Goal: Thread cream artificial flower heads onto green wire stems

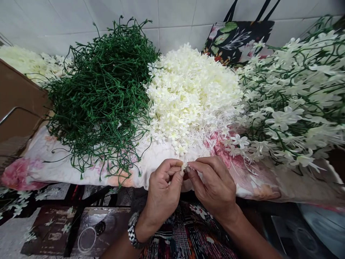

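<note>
My left hand (164, 187) pinches a small white artificial flower (184, 166) between thumb and forefinger, just above the front edge of the table. My right hand (215, 187) meets it there, its thumb and forefinger closed at the flower, with a thin white strand showing by the fingertips. Most of the flower is hidden by the fingers. Right behind my hands lies a heap of loose cream-white artificial blossoms (191, 93). To its left rises a tangled pile of green plastic stems (107, 82). White flowers on green stems (291, 104) are heaped on the right.
A floral cloth (61, 163) covers the table. Beyond it is a white tiled wall (175, 18), with a black floral bag (239, 41) against it. A cardboard box (21, 104) stands at the left. Below the table edge, a clear ring (87, 240) lies on a brown surface.
</note>
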A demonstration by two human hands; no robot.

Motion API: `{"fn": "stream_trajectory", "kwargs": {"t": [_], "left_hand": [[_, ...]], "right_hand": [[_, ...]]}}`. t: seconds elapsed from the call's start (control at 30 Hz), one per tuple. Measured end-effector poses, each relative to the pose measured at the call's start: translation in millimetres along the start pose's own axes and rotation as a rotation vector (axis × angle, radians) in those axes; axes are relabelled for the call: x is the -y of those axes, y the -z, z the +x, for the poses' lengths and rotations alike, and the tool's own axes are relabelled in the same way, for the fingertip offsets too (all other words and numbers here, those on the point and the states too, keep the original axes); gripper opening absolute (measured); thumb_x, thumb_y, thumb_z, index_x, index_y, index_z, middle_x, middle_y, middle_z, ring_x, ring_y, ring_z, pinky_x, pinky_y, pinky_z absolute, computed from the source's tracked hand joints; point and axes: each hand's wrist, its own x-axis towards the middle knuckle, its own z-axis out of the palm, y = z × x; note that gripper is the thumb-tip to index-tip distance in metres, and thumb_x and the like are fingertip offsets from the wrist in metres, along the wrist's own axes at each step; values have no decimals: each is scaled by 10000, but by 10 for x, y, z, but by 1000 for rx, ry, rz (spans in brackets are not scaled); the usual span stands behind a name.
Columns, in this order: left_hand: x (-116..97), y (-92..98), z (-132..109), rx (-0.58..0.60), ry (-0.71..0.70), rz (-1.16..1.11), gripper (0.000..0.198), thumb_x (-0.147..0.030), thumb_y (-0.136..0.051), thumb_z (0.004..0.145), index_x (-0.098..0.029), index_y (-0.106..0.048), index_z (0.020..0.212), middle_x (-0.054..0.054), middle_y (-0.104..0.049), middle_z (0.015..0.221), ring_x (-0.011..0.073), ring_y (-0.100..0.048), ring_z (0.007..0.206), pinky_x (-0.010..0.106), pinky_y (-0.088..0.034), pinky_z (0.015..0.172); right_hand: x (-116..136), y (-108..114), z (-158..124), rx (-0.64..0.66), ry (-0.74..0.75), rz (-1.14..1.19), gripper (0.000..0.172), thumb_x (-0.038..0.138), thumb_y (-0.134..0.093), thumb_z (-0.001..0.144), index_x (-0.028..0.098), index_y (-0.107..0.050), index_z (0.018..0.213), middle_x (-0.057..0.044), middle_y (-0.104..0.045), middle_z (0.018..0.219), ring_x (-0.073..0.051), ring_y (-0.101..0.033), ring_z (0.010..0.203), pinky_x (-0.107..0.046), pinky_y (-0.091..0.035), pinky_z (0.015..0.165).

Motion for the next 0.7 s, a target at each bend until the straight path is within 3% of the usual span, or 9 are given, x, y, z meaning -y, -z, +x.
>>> {"fn": "stream_trajectory", "kwargs": {"t": [0.2, 0.4, 0.7], "left_hand": [[66, 57, 3, 23, -84, -128, 113, -222, -575, 800, -175, -668, 844, 5, -674, 686, 124, -623, 644, 207, -504, 613], [129, 65, 61, -36, -76, -233, 59, -113, -642, 702, -167, -664, 699, -19, -619, 621, 89, -544, 560, 165, -457, 525], [210, 88, 51, -21, -211, -256, 104, -90, -650, 731, -193, -660, 723, -35, -598, 654, 74, -523, 601, 147, -433, 558]], "right_hand": [[32, 7, -25, -13, -89, 89, 100, 95, -566, 807, 191, -566, 835, -25, -571, 713, -135, -545, 656, -266, -466, 584], [58, -7, -45, -17, -80, 128, 75, 111, -573, 808, 183, -566, 828, -17, -571, 696, -128, -542, 634, -261, -466, 559], [115, 26, -26, 44, -103, 213, 66, 94, -577, 801, 156, -576, 821, -17, -571, 687, -115, -539, 631, -242, -460, 552]]}}
